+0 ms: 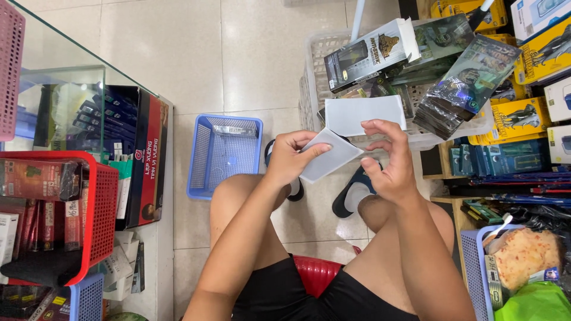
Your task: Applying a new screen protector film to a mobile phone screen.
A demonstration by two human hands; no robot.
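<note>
In my left hand (292, 156) I'm holding a plain pale grey card (331, 156), unpatterned, and a second flat piece (365, 113) of the same pale grey is showing just above my right hand (389, 160). I'm sitting on a glossy red stool (316, 273), wearing black shorts (279, 297). A blue mesh basket (202, 154) is lying on the cream floor tiles (178, 47). The white lattice crate (318, 65) is holding black-and-gold and dark, shiny packets; the yellow boxes (523, 116) are carrying a dark figure, possibly an animal. To my left a red mesh basket (102, 208) is standing, and a pink one (11, 65).
</note>
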